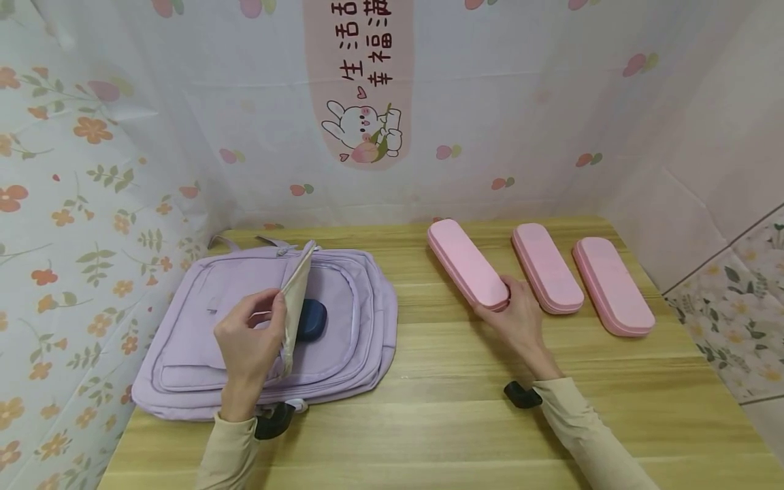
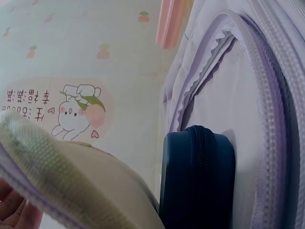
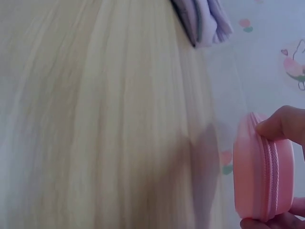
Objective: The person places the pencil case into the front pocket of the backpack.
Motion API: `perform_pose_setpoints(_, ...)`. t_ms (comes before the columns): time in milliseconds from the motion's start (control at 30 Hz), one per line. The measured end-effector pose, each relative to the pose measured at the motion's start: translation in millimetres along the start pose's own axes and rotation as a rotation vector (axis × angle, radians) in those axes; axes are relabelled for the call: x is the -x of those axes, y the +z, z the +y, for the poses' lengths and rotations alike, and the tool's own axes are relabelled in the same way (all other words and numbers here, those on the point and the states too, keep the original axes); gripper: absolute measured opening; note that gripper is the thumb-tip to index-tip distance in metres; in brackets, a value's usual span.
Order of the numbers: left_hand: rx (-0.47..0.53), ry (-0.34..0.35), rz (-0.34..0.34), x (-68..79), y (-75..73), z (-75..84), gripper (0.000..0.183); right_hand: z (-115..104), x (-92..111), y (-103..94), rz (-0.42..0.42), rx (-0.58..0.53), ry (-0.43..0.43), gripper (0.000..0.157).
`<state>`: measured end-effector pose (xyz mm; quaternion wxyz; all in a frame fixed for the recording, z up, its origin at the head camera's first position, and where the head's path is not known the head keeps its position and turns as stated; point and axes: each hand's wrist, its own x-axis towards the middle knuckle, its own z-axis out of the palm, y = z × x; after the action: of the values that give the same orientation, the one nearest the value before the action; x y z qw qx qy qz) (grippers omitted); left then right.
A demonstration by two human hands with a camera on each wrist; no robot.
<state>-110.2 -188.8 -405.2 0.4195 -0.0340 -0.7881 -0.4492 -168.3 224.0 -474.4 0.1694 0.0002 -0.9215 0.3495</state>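
A lilac backpack (image 1: pixel 196 320) lies flat on the table, its front pocket unzipped. My left hand (image 1: pixel 254 337) pinches the edge of the pocket's flap (image 1: pixel 298 299) and holds it raised, showing the cream lining. Inside the pocket sits a dark blue zippered case (image 2: pixel 198 179), partly hidden by the flap in the head view. My right hand (image 1: pixel 517 320) grips the near end of a pink zippered pencil case (image 1: pixel 468 262), thumb on one side and fingers on the other. In the right wrist view the pencil case's end (image 3: pixel 250 171) faces the camera, its zipper running down the middle.
Two more pink pencil cases, a middle one (image 1: pixel 547 269) and a far right one (image 1: pixel 614 286), lie to the right of my right hand. The wooden table (image 1: pixel 416 435) meets a printed white curtain (image 1: pixel 257 136) at the back, and floral cloth (image 1: pixel 79 224) hangs on the left.
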Motion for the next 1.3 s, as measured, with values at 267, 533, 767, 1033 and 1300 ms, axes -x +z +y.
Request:
perform_pose_setpoints(267, -0.001, 0.022, 0.015, 1.1, 1.6, -3.9, 0.009, -20, -1, 1.6, -0.064, -0.046, -0.051, 0.076)
perform_pose_setpoints(533, -0.007, 0.038, 0.005, 0.8, 0.9, -5.4, 0.01, -38, -1, 9.2, -0.108, -0.053, -0.091, 0.077)
perform_pose_setpoints(767, 0.021, 0.032, 0.022, -0.1, -0.3, -3.3, 0.009, -59, 4, 16.1, -0.17, -0.175, -0.149, 0.075)
perform_pose_setpoints(1033, -0.008, 0.027, 0.007, -0.4, -1.2, -1.9, 0.009, -75, 6, 23.8, -0.239, -0.226, -0.23, 0.073)
perform_pose_setpoints(1300, -0.01, 0.025, 0.007, 0.3, -2.3, -0.6, 0.01, -87, 3, 36.7, -0.349, -0.286, -0.268, 0.073)
